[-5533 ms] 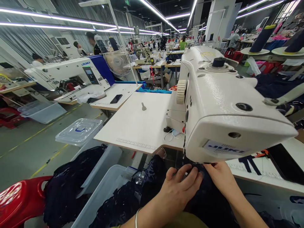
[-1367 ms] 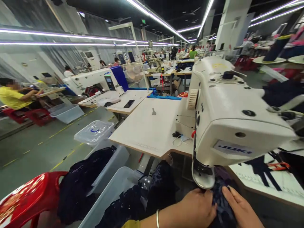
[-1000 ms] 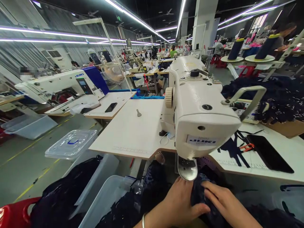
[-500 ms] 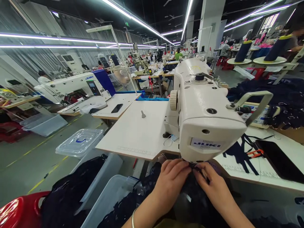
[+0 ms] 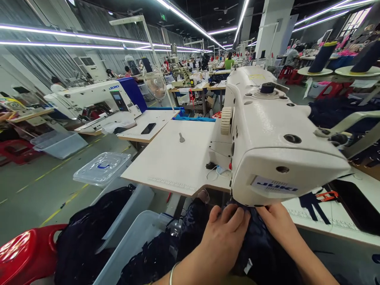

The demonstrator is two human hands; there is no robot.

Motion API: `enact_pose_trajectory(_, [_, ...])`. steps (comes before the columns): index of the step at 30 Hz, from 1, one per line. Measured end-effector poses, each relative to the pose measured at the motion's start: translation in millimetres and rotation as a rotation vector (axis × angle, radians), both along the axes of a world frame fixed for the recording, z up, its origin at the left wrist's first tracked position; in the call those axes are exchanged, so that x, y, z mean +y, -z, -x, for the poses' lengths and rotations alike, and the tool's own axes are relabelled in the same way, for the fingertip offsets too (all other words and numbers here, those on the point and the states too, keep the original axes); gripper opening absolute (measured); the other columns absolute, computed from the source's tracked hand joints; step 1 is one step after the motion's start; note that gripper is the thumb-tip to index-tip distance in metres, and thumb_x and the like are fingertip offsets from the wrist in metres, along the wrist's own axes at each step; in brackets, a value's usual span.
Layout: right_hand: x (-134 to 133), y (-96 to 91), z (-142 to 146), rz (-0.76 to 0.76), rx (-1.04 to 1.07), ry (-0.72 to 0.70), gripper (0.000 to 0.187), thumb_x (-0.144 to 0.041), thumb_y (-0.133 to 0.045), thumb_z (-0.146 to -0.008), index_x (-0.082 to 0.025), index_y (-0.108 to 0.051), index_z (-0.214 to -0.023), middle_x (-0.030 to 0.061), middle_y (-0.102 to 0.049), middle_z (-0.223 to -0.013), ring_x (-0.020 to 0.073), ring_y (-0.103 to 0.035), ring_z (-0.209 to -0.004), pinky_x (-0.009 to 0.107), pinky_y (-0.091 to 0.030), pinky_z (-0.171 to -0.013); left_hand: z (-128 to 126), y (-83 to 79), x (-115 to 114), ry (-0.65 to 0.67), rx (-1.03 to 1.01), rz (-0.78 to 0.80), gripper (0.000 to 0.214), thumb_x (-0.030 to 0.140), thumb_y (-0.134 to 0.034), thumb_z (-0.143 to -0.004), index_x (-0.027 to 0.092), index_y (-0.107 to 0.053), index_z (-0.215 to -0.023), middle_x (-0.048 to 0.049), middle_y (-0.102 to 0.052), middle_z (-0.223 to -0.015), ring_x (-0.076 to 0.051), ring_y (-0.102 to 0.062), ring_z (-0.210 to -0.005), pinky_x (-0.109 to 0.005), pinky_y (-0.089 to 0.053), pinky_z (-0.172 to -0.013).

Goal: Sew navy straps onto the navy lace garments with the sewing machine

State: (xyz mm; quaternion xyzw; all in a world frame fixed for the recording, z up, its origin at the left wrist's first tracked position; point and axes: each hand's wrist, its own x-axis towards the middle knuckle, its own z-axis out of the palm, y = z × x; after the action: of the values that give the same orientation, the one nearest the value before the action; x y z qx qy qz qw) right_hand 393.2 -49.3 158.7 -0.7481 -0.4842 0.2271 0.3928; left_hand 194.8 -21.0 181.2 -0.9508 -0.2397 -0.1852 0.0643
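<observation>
Now dark cloth [image 5: 263, 245] is higher under machine head [image 5: 273, 130] vs. sec ago, prob. positioned; L hand [image 5: 225, 229] pinches it, R hand [image 5: 279, 219]: can't tell.

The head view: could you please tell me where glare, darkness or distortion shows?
Head view: bright glare on the red stool, with highlights on the clear lid; head view: much of the fabric goes nearly black; head view: probable wide-angle stretch, the spools leaning near the right edge.
</observation>
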Motion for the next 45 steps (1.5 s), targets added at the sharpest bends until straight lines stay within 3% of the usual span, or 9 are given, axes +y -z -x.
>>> enact_pose_trajectory(3, [3, -0.8, -3, -0.045, -0.100, -0.037, 0.028, -0.044, -0.045, -0.083, -0.025, -0.057, -0.067, 0.0076, -0.070, -0.078, 0.0277, -0.065, -0.084, 0.032, -0.047, -0.067, -2, 1.3, 0, -0.042, 0.023, -0.043, 0.035, 0.021, -0.042, -0.099, 0.021, -0.051, -0.134, -0.0037, -0.058, -0.128, -0.019, -0.048, -0.119, -0.036, -0.031, -0.094])
enact_pose_trajectory(6, [4, -2.6, -3, -0.054, -0.117, -0.061, 0.029, -0.043, -0.044, -0.083, -0.025, -0.066, -0.078, 0.0100, -0.075, -0.092, 0.0321, -0.065, -0.102, 0.034, -0.050, -0.075, -3, 0.2, 0, -0.052, 0.040, -0.055, 0.036, 0.021, -0.041, -0.099, 0.021, -0.050, -0.134, -0.0046, -0.056, -0.130, -0.019, -0.047, -0.119, -0.036, -0.030, -0.095])
enact_pose_trajectory(13, [5, 0.7, -3, -0.016, -0.122, -0.078, 0.042, -0.042, -0.040, -0.085, -0.019, -0.070, -0.102, 0.0140, -0.072, -0.112, 0.0335, -0.064, -0.110, 0.037, -0.051, -0.079, -5, -2.8, -3, -0.063, 0.038, -0.067, 0.036, 0.019, -0.039, -0.099, 0.020, -0.051, -0.133, -0.0041, -0.056, -0.129, -0.018, -0.046, -0.119, -0.034, -0.031, -0.093])
enact_pose_trajectory(17, [5, 1.3, -3, -0.009, -0.173, -0.055, 0.047, -0.042, -0.037, -0.084, -0.016, -0.071, -0.103, 0.0182, -0.070, -0.117, 0.0367, -0.063, -0.110, 0.040, -0.052, -0.078, -7, -2.9, -3, -0.084, 0.020, -0.079, 0.036, 0.020, -0.040, -0.099, 0.020, -0.052, -0.133, -0.0018, -0.056, -0.129, -0.017, -0.046, -0.119, -0.033, -0.032, -0.093])
enact_pose_trajectory(28, [4, -0.1, -1, -0.022, -0.172, -0.063, 0.037, -0.041, -0.039, -0.085, -0.023, -0.070, -0.083, 0.0132, -0.076, -0.086, 0.0335, -0.069, -0.088, 0.038, -0.051, -0.070, -7, 0.6, -5, -0.103, -0.001, -0.112, 0.036, 0.023, -0.043, -0.098, 0.021, -0.053, -0.133, -0.0021, -0.055, -0.132, -0.019, -0.046, -0.119, -0.035, -0.031, -0.096])
enact_pose_trajectory(33, [4, -3.3, 1, -0.042, -0.216, -0.026, 0.033, -0.045, -0.041, -0.081, -0.026, -0.064, -0.068, 0.0140, -0.075, -0.080, 0.0359, -0.068, -0.093, 0.036, -0.050, -0.065, -7, -4.5, -6, -0.106, -0.009, -0.144, 0.037, 0.029, -0.045, -0.096, 0.018, -0.056, -0.130, -0.0029, -0.056, -0.130, -0.022, -0.048, -0.115, -0.036, -0.028, -0.097])
enact_pose_trajectory(38, [3, -4.6, 0, 0.044, -0.174, -0.059, 0.031, -0.049, -0.043, -0.080, -0.026, -0.063, -0.073, 0.0097, -0.072, -0.071, 0.0308, -0.069, -0.068, 0.033, -0.046, -0.054, -6, -8.4, -5, -0.111, -0.028, -0.156, 0.035, 0.027, -0.045, -0.096, 0.018, -0.059, -0.127, -0.0024, -0.059, -0.123, -0.022, -0.050, -0.111, -0.036, -0.027, -0.096])
enact_pose_trajectory(45, [0, -2.9, 2, 0.071, -0.212, -0.035, 0.039, -0.049, -0.041, -0.081, -0.029, -0.030, -0.049, 0.0001, -0.041, -0.036, 0.0204, -0.047, -0.039, 0.030, -0.031, -0.043, -6, -4.2, -4, -0.128, -0.007, -0.153, 0.032, 0.024, -0.045, -0.097, 0.018, -0.057, -0.127, -0.0027, -0.058, -0.118, -0.020, -0.051, -0.111, -0.035, -0.029, -0.096])
